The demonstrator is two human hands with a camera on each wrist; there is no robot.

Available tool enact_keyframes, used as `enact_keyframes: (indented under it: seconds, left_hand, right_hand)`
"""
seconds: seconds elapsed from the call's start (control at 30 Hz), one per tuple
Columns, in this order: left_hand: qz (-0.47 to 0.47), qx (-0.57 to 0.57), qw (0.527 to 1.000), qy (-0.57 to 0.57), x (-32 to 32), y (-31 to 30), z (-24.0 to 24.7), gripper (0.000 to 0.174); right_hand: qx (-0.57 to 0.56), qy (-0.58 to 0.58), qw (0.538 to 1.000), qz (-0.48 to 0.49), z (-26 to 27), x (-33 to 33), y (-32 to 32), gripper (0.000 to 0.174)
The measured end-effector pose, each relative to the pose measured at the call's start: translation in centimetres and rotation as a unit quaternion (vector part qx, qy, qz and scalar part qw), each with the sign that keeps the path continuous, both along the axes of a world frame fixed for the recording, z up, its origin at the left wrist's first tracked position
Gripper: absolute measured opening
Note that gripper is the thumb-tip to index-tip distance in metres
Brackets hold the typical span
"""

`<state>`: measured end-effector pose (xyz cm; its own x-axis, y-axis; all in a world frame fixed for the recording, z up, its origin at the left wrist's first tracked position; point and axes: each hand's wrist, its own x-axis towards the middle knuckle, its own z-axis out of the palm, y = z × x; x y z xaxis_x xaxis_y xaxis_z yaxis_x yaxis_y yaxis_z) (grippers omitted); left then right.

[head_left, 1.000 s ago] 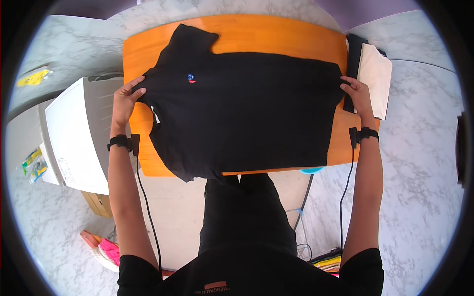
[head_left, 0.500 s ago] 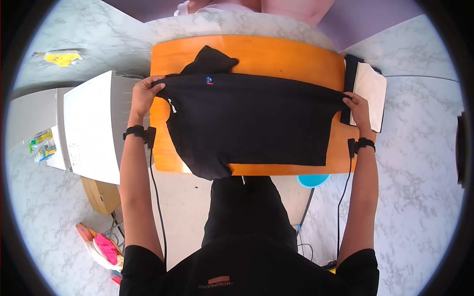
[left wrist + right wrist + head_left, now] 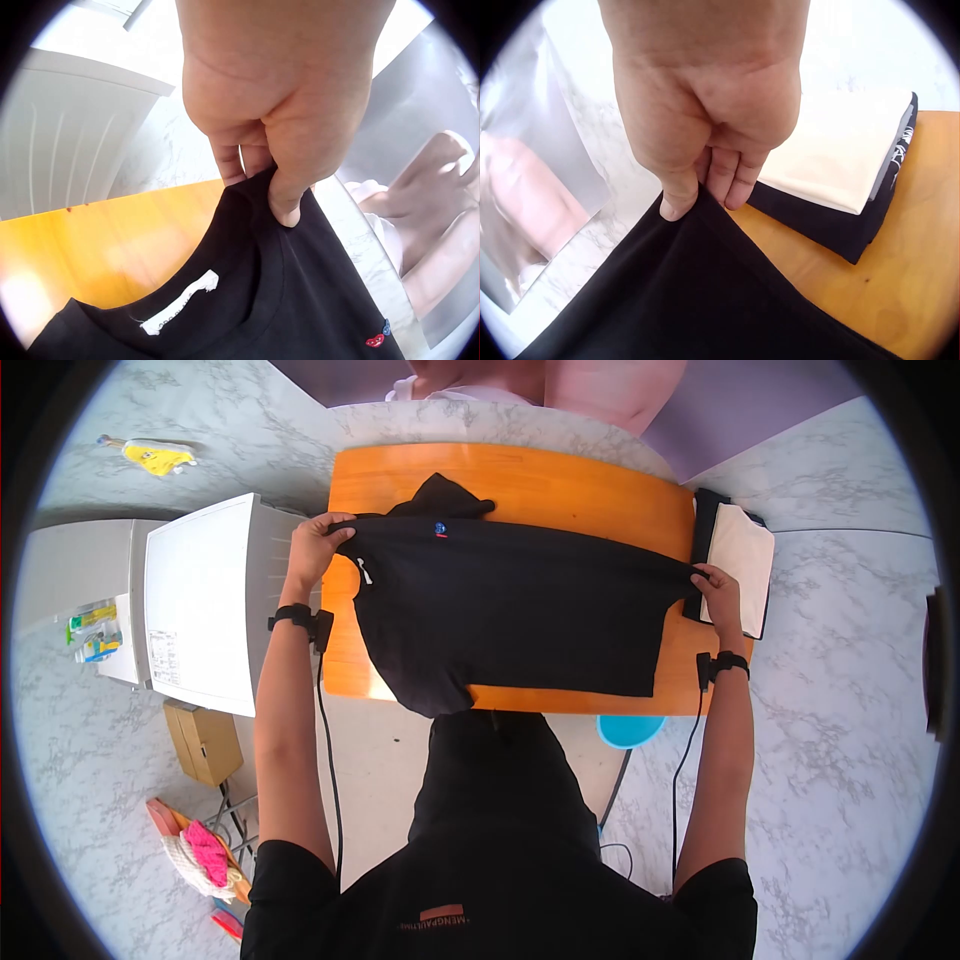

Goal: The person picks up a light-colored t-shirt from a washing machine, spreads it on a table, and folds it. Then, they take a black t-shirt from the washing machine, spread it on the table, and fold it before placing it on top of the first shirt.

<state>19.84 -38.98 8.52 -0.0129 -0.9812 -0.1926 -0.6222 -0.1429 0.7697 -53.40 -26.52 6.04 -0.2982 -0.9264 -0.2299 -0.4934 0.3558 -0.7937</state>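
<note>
The black short-sleeved T-shirt point(image 3: 510, 605), spread flat over the orange wooden tabletop point(image 3: 560, 480) a second before, was lifted along its far edge. The left hand point(image 3: 318, 545), which had rested at the shoulder, pinched the cloth by the neck. With the right hand point(image 3: 718, 592) at the hem, it drew that edge toward the person. The far sleeve point(image 3: 440, 495) was left crumpled behind, with more bare wood showing beyond.
</note>
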Motion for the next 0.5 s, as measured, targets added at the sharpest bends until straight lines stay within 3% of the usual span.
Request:
enact_keyframes:
  seconds: [0.5]
  left_hand:
    - [-0.002,-0.012,1.000,-0.023,-0.5,0.5,1.4,0.022]
  right_hand:
    - [-0.001,0.001,1.000,-0.015,0.5,0.3,1.1,0.023]
